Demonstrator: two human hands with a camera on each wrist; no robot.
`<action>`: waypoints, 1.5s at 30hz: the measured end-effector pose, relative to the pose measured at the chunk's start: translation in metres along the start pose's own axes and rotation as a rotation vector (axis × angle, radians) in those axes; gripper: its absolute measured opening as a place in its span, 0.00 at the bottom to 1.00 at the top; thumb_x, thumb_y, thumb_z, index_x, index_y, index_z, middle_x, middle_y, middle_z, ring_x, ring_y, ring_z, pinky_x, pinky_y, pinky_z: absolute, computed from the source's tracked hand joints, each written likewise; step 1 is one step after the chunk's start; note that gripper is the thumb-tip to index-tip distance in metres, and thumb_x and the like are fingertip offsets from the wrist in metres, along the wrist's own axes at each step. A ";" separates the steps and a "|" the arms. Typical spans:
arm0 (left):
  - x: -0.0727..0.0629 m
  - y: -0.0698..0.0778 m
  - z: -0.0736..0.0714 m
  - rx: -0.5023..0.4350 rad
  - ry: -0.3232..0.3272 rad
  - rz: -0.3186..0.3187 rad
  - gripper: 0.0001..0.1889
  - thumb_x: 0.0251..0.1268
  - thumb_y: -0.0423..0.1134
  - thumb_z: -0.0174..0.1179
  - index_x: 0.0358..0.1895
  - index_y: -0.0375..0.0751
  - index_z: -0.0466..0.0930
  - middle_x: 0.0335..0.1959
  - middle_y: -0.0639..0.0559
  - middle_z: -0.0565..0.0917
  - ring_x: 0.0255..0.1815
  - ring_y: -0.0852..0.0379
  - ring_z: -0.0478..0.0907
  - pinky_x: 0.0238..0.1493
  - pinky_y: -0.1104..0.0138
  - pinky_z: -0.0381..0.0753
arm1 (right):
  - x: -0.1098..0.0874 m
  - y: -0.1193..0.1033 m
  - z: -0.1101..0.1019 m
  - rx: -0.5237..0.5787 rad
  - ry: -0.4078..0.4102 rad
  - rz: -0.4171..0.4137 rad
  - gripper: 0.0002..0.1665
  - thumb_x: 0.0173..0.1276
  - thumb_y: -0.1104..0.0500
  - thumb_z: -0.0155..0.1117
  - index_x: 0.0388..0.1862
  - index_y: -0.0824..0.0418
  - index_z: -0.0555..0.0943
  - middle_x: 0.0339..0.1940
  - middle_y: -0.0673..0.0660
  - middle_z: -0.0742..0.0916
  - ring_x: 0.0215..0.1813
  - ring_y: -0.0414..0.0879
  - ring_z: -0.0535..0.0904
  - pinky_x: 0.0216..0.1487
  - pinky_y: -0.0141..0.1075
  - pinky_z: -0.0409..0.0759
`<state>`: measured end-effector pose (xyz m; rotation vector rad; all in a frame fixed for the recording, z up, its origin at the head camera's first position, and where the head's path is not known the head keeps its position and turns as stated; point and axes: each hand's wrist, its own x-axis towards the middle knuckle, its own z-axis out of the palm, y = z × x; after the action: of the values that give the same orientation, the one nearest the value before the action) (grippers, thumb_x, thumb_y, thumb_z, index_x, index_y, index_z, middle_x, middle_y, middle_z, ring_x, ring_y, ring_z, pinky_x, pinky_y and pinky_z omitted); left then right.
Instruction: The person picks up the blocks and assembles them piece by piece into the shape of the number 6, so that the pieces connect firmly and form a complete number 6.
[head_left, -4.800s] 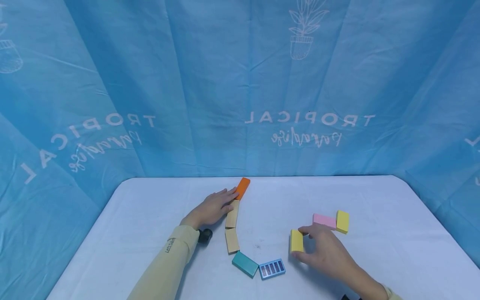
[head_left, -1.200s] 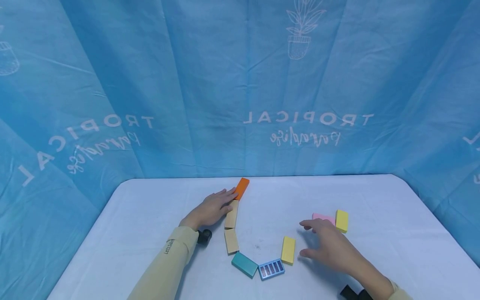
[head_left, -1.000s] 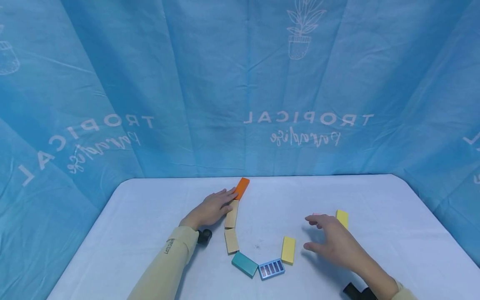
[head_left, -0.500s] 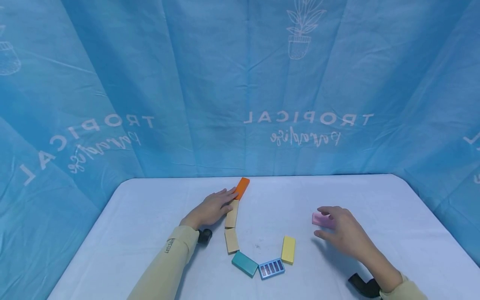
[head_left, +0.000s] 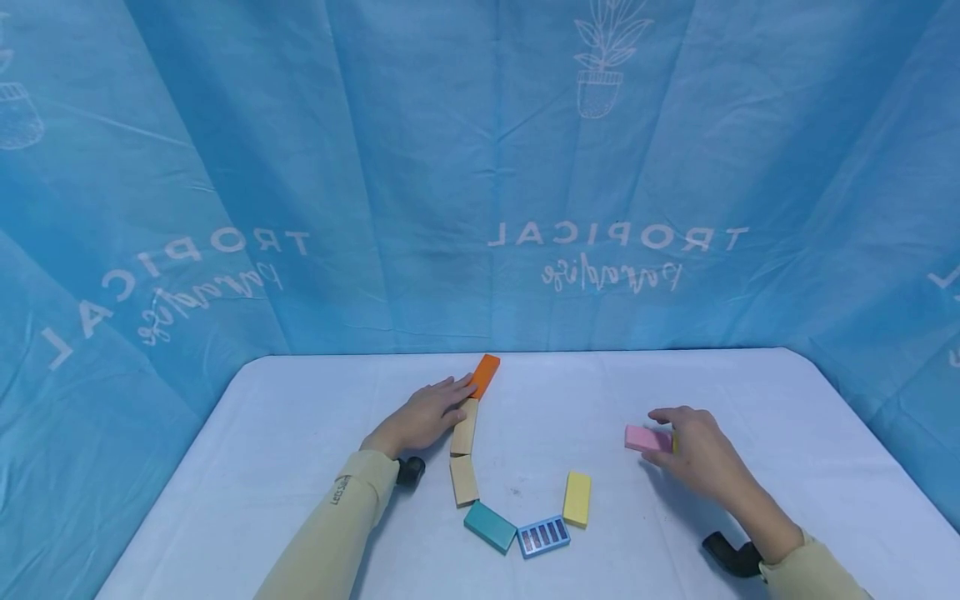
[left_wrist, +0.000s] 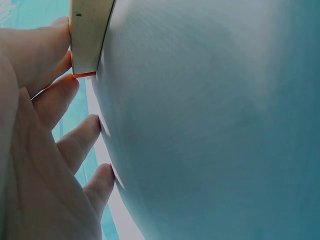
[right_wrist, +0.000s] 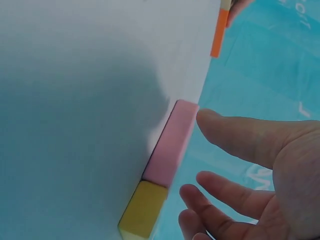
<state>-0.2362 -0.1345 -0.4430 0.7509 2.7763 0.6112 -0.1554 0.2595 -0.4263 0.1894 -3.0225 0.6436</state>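
Observation:
My left hand (head_left: 420, 419) rests at the far end of a curved row of blocks. Its extended fingers touch the orange block (head_left: 486, 375), and its thumb lies against the adjoining wooden block (head_left: 464, 427); the left wrist view shows the same wooden block (left_wrist: 91, 42) by the thumb. Over on the right, my right hand (head_left: 697, 450) hovers with thumb and fingers spread, holding nothing. Beneath it a yellow block (right_wrist: 144, 210) is mostly hidden in the head view, end to end with a pink block (head_left: 647, 438) near the thumb.
The row continues with a second wooden block (head_left: 463, 481), a teal block (head_left: 491, 526), a blue block with dark stripes (head_left: 543, 537) and a yellow block (head_left: 577, 499). They lie on a white table (head_left: 300, 433) backed by a blue curtain (head_left: 420, 183).
Earlier, my right hand set the yellow block beside the striped blue one and let it go. It has since moved right, over the other yellow block. My left hand stays put.

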 end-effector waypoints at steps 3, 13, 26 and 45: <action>-0.001 0.001 -0.001 -0.004 0.001 0.001 0.28 0.80 0.45 0.50 0.78 0.46 0.61 0.81 0.51 0.57 0.81 0.46 0.51 0.78 0.47 0.51 | 0.003 0.003 0.000 -0.004 0.005 -0.008 0.31 0.55 0.59 0.80 0.57 0.70 0.82 0.51 0.69 0.84 0.46 0.56 0.76 0.45 0.54 0.81; -0.001 0.001 -0.001 -0.010 0.005 0.011 0.28 0.80 0.43 0.51 0.78 0.44 0.62 0.80 0.49 0.58 0.80 0.44 0.52 0.78 0.46 0.52 | 0.007 0.011 0.004 -0.018 -0.018 -0.007 0.23 0.56 0.63 0.78 0.50 0.70 0.85 0.47 0.70 0.85 0.48 0.62 0.77 0.46 0.55 0.80; -0.002 0.001 -0.001 -0.005 0.005 0.011 0.27 0.80 0.44 0.50 0.78 0.44 0.62 0.80 0.49 0.58 0.80 0.44 0.52 0.78 0.46 0.52 | 0.011 0.010 0.011 -0.038 -0.018 0.005 0.22 0.60 0.64 0.76 0.54 0.62 0.86 0.49 0.68 0.85 0.53 0.64 0.74 0.46 0.55 0.81; -0.003 0.003 -0.002 -0.017 -0.002 0.011 0.27 0.81 0.43 0.50 0.78 0.43 0.61 0.80 0.48 0.58 0.80 0.44 0.52 0.78 0.46 0.51 | 0.017 0.002 0.008 -0.102 -0.065 0.070 0.45 0.55 0.41 0.78 0.57 0.75 0.79 0.36 0.61 0.86 0.42 0.57 0.75 0.38 0.48 0.78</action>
<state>-0.2332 -0.1340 -0.4394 0.7640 2.7633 0.6341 -0.1728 0.2564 -0.4337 0.1035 -3.1277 0.4950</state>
